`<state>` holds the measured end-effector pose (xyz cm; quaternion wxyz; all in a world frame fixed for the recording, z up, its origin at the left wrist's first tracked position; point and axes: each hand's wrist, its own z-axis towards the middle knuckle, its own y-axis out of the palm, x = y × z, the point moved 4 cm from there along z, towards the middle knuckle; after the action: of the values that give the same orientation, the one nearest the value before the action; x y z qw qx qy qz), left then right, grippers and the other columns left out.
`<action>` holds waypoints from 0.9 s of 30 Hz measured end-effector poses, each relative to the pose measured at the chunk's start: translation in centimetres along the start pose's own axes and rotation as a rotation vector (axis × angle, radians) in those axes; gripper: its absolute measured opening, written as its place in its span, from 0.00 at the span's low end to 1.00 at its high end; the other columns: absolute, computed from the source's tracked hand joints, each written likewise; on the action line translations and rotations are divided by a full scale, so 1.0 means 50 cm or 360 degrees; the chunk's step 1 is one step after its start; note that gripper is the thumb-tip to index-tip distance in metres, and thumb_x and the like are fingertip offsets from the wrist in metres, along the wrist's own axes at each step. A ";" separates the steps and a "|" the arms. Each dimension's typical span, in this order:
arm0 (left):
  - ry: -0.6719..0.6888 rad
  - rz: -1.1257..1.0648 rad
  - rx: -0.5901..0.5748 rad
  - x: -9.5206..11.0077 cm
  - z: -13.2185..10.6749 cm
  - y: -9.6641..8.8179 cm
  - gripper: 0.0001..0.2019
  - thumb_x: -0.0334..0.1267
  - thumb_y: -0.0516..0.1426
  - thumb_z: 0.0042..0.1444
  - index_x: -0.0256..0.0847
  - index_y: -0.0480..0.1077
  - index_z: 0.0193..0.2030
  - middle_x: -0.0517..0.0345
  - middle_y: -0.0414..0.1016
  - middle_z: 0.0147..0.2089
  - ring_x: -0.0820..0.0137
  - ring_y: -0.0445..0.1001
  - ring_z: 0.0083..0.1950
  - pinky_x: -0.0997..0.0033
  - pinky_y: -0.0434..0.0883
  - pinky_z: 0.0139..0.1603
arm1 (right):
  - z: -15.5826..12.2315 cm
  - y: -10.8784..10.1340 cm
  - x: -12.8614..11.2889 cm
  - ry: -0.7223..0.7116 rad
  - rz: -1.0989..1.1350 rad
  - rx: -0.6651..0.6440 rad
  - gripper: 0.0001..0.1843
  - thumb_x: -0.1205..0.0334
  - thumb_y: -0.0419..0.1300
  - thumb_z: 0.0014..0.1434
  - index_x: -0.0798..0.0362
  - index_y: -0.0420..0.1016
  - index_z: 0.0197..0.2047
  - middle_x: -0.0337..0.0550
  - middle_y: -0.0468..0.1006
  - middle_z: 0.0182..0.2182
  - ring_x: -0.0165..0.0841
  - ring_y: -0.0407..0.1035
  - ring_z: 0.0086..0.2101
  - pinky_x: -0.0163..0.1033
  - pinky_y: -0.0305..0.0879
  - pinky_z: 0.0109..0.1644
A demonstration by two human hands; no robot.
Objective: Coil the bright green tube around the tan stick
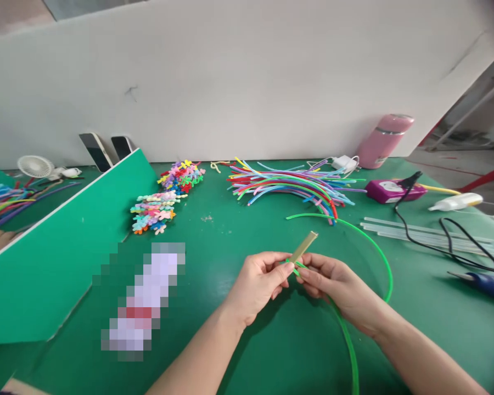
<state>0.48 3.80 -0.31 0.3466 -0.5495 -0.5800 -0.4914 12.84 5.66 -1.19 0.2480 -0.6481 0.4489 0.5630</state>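
Between the fingers of my left hand point(255, 288) is a flat, gold-coloured strip point(305, 246), its free end pointing up and to the right. A bright green flexible strand point(381, 249) lies across the strip near my fingertips; whether it is wrapped around or only pressed against it, I cannot tell. My right hand point(340, 285) pinches the strand close beside my left fingertips. One long part of it curves over the table on the right, and another runs down past my right wrist to the bottom edge. Both hands are closed.
A bundle of coloured strands point(284, 184) lies behind my hands, with small flower-shaped pieces point(154, 211) to its left. At right are a pink bottle point(385, 141), purple box point(389, 191), clear sticks point(428, 233), black cable point(448, 255) and blue-handled tool point(488, 284). A green divider point(78, 247) stands left.
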 end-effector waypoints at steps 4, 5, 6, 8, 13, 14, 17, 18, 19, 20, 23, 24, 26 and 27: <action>0.0062 0.0148 0.0075 0.004 -0.001 -0.005 0.15 0.39 0.56 0.49 0.32 0.72 0.41 0.67 0.59 0.18 0.82 0.52 0.18 0.77 0.49 0.18 | 0.000 -0.003 0.006 -0.0061 -0.0175 0.0115 0.19 0.50 0.60 0.48 0.57 0.69 0.37 0.37 0.69 0.22 0.23 0.56 0.20 0.30 0.50 0.22; 0.0074 0.0164 0.0088 0.006 0.000 -0.007 0.14 0.39 0.55 0.49 0.33 0.72 0.41 0.68 0.58 0.18 0.82 0.51 0.18 0.77 0.49 0.18 | 0.000 -0.006 0.008 -0.0080 -0.0242 0.0145 0.20 0.49 0.59 0.49 0.57 0.69 0.38 0.38 0.70 0.22 0.24 0.58 0.21 0.31 0.51 0.22; 0.0079 0.0173 0.0103 0.006 0.000 -0.010 0.14 0.39 0.55 0.50 0.33 0.72 0.41 0.68 0.57 0.18 0.82 0.50 0.18 0.77 0.48 0.18 | 0.000 -0.008 0.008 -0.0103 -0.0318 0.0174 0.19 0.49 0.58 0.50 0.57 0.69 0.39 0.38 0.70 0.23 0.26 0.59 0.21 0.31 0.53 0.23; 0.0087 0.0185 0.0149 0.008 0.002 -0.017 0.14 0.40 0.54 0.50 0.34 0.72 0.41 0.69 0.57 0.18 0.82 0.50 0.17 0.77 0.48 0.18 | 0.000 -0.014 0.007 -0.0168 -0.0491 0.0214 0.18 0.51 0.56 0.52 0.56 0.70 0.40 0.39 0.71 0.23 0.28 0.62 0.23 0.32 0.55 0.25; 0.0096 0.0212 0.0256 0.010 0.007 -0.033 0.15 0.41 0.54 0.49 0.33 0.71 0.40 0.68 0.58 0.17 0.81 0.51 0.17 0.77 0.48 0.17 | 0.000 -0.018 0.000 -0.0295 -0.0764 0.0282 0.12 0.55 0.54 0.54 0.54 0.71 0.38 0.39 0.71 0.23 0.31 0.65 0.25 0.34 0.58 0.27; 0.0100 0.0222 0.0278 0.011 0.007 -0.035 0.15 0.42 0.55 0.49 0.33 0.71 0.39 0.68 0.58 0.17 0.81 0.51 0.17 0.77 0.48 0.17 | -0.001 -0.017 -0.003 -0.0310 -0.0761 0.0296 0.13 0.56 0.54 0.55 0.54 0.70 0.40 0.39 0.71 0.22 0.31 0.64 0.25 0.34 0.58 0.27; 0.0111 0.0275 0.0350 0.015 0.008 -0.040 0.15 0.42 0.55 0.47 0.33 0.71 0.38 0.68 0.58 0.18 0.80 0.52 0.17 0.77 0.49 0.17 | -0.006 -0.011 -0.012 -0.0342 -0.0704 0.0271 0.15 0.60 0.52 0.56 0.55 0.64 0.47 0.37 0.70 0.21 0.30 0.63 0.23 0.34 0.57 0.26; 0.0114 0.0299 0.0359 0.016 0.009 -0.041 0.15 0.41 0.56 0.48 0.33 0.71 0.39 0.67 0.59 0.18 0.80 0.53 0.18 0.77 0.49 0.17 | -0.007 -0.008 -0.014 -0.0344 -0.0679 0.0244 0.16 0.61 0.51 0.56 0.55 0.63 0.48 0.37 0.70 0.21 0.29 0.63 0.23 0.34 0.57 0.26; 0.0121 0.0323 0.0358 0.018 0.009 -0.042 0.15 0.41 0.55 0.48 0.33 0.71 0.39 0.67 0.59 0.19 0.80 0.53 0.18 0.77 0.49 0.17 | -0.009 -0.006 -0.017 -0.0341 -0.0653 0.0221 0.16 0.62 0.50 0.56 0.55 0.61 0.49 0.36 0.70 0.20 0.29 0.62 0.23 0.33 0.57 0.26; 0.0127 0.0346 0.0343 0.019 0.009 -0.042 0.15 0.42 0.55 0.48 0.34 0.72 0.39 0.67 0.59 0.19 0.80 0.53 0.18 0.77 0.50 0.17 | -0.011 -0.004 -0.019 -0.0339 -0.0625 0.0204 0.16 0.63 0.50 0.56 0.54 0.60 0.49 0.35 0.70 0.20 0.28 0.61 0.23 0.33 0.56 0.26; 0.0142 0.0416 0.0284 0.018 0.009 -0.042 0.15 0.43 0.55 0.50 0.36 0.72 0.41 0.67 0.58 0.20 0.79 0.53 0.19 0.78 0.50 0.17 | -0.015 0.000 -0.022 -0.0342 -0.0532 0.0176 0.14 0.65 0.49 0.56 0.52 0.59 0.47 0.34 0.68 0.20 0.27 0.60 0.22 0.32 0.55 0.26; 0.0147 0.0440 0.0270 0.017 0.009 -0.043 0.15 0.43 0.54 0.50 0.37 0.72 0.41 0.67 0.57 0.20 0.79 0.53 0.20 0.78 0.50 0.18 | -0.016 0.001 -0.022 -0.0355 -0.0503 0.0160 0.13 0.65 0.49 0.56 0.52 0.60 0.46 0.33 0.68 0.20 0.27 0.59 0.22 0.32 0.55 0.26; 0.0161 0.0493 0.0254 0.014 0.009 -0.044 0.15 0.44 0.54 0.51 0.38 0.71 0.42 0.67 0.57 0.20 0.79 0.52 0.20 0.79 0.49 0.18 | -0.018 0.006 -0.022 -0.0368 -0.0459 0.0091 0.09 0.66 0.49 0.56 0.53 0.63 0.42 0.34 0.68 0.20 0.26 0.59 0.22 0.32 0.55 0.26; 0.0174 0.0523 0.0252 0.013 0.009 -0.045 0.15 0.44 0.53 0.52 0.38 0.71 0.42 0.66 0.56 0.21 0.79 0.52 0.20 0.79 0.49 0.18 | -0.019 0.009 -0.021 -0.0364 -0.0448 0.0046 0.08 0.65 0.49 0.56 0.54 0.65 0.40 0.34 0.68 0.20 0.26 0.59 0.22 0.32 0.55 0.26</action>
<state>-1.74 4.61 -0.25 0.4952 -0.5804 -0.4996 -0.4102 12.95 4.99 0.12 0.3830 -0.6327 0.3307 0.5863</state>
